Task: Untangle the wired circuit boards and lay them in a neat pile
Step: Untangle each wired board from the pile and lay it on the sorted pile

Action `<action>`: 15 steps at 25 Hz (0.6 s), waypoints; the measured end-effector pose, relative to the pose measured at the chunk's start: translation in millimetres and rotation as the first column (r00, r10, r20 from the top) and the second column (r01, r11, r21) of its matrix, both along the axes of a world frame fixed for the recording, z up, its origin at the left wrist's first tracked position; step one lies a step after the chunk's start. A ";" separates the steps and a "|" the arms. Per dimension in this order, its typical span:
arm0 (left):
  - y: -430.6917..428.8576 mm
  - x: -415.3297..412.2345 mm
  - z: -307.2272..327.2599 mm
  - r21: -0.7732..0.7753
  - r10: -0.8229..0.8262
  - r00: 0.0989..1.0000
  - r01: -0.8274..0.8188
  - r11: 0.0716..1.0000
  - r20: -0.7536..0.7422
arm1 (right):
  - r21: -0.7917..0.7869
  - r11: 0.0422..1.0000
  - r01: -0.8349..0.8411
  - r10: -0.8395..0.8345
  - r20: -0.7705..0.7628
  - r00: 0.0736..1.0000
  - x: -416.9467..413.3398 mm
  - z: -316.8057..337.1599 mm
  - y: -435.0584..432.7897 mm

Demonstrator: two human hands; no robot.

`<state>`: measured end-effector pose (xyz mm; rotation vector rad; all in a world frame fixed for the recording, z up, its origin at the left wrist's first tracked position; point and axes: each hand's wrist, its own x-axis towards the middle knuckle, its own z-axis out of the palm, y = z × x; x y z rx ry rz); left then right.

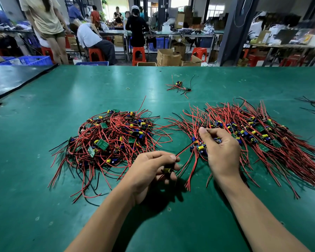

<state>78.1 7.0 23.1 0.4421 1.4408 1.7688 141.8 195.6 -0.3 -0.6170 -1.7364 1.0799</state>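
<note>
Wired circuit boards lie in two heaps on the green mat (44,206). A held board (168,170) with a yellow capacitor sits low between them, in the curled fingers of the left hand (149,171), whose fingertips also pinch a red lead (187,146). That lead is stretched taut up to the right hand (223,150). Its thumb lies straight along the lead, and its fingers are curled round a second board (217,140) at the near edge of the sorted pile (273,139).

The lead is best drawn along its own length, steadily and without jerking, so that the solder joints are spared and no neighbour is dragged along. It should then be laid parallel to the combed leads.

The boards are small and green, with blue and yellow parts. Their thin red and black leads look springy and likely to snag.

A tangled heap (113,139) lies to the left, and a small cluster (179,86) farther off, with a rubber band (128,88) near it.
</note>
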 end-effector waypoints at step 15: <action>-1.2 -13.6 2.5 0.210 0.184 0.973 -0.210 0.955 0.137 | -0.079 0.926 -0.369 0.377 0.230 0.897 1.7 4.9 -30.9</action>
